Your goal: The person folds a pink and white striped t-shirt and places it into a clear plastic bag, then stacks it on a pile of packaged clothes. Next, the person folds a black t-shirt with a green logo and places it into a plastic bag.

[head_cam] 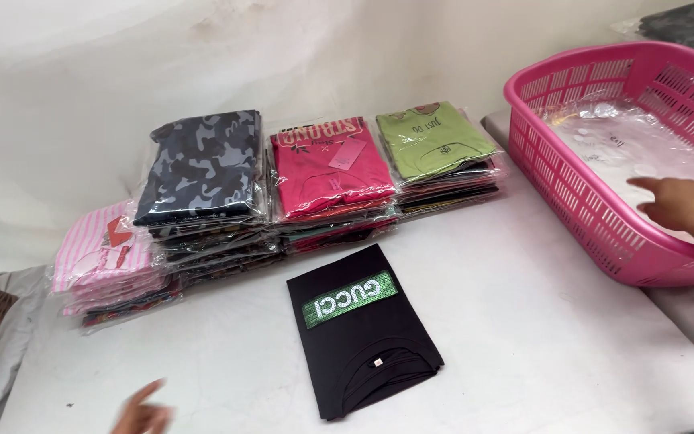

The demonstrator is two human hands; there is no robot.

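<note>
I note my right hand (pixel 680 207) open and empty over the pink basket (pixel 596 217) rim, my left hand (pixel 142 414) open near the folded black shirt (pixel 363 329) on the table (pixel 540 321); reaching carelessly risks tipping the overhanging basket.

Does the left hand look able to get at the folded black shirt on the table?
Probably yes: the left hand hovers open just left of the black shirt, with only bare table between them.
</note>
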